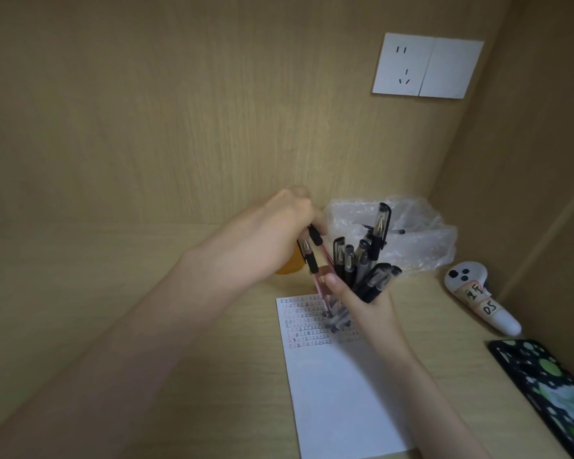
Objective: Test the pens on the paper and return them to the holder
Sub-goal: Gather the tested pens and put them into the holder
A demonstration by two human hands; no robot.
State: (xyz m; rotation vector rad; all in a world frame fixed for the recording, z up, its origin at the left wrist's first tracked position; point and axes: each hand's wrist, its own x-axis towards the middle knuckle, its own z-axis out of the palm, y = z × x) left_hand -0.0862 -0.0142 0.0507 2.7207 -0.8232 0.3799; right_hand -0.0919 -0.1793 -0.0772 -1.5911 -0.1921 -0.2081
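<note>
The left hand (289, 226) curls its fingers round two capped pens (309, 255), just in front of the orange holder (287, 269), which it mostly hides. A pink pen (325, 288) slants down between the hands to the paper (338, 392); whose fingers hold it is unclear. The right hand (362, 304) grips a bundle (365, 270) of black pens, caps up, over the paper's written rows, too blurred to count. On the pale wooden counter (146, 260) also lie one bag (418, 240), one controller (478, 293) and one phone (550, 392). One socket (424, 64) sits on the wooden wall (179, 111).
</note>
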